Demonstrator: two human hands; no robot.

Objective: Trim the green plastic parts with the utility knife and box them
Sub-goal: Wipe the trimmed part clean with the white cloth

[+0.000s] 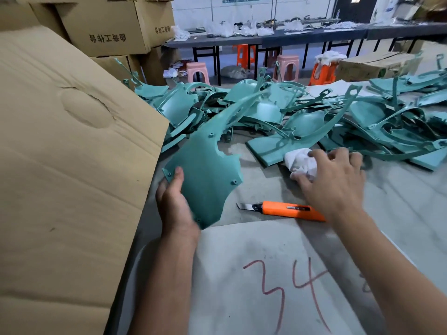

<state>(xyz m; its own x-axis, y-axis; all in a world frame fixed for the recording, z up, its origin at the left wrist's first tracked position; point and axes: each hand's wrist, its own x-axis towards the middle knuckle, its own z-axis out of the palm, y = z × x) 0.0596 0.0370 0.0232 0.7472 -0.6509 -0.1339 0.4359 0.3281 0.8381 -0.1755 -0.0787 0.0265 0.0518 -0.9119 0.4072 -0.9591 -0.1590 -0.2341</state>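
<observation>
1. The left hand (175, 201) gripped a green plastic part (205, 170) by its lower edge, thumb across the face, the part tilted up off the table (399, 213).
2. The utility knife (283, 209) lay on the table between the hands, blade out.
3. The right hand (336, 180), fingers spread, rested on a white rag (300, 163).
4. Beyond the hands lay a pile of green parts (314, 117); left of the left hand stood a cardboard box (72, 165).

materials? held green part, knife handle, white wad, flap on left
Green part: likely moulded plastic, matte teal; moulded bosses and a thin curved shell.
Knife handle: seems to be smooth orange plastic, with a bare metal blade at the tip.
White wad: looks like soft cloth, crumpled into folds; could be paper.
Flap: brown corrugated cardboard, matte, creased and dented.
</observation>
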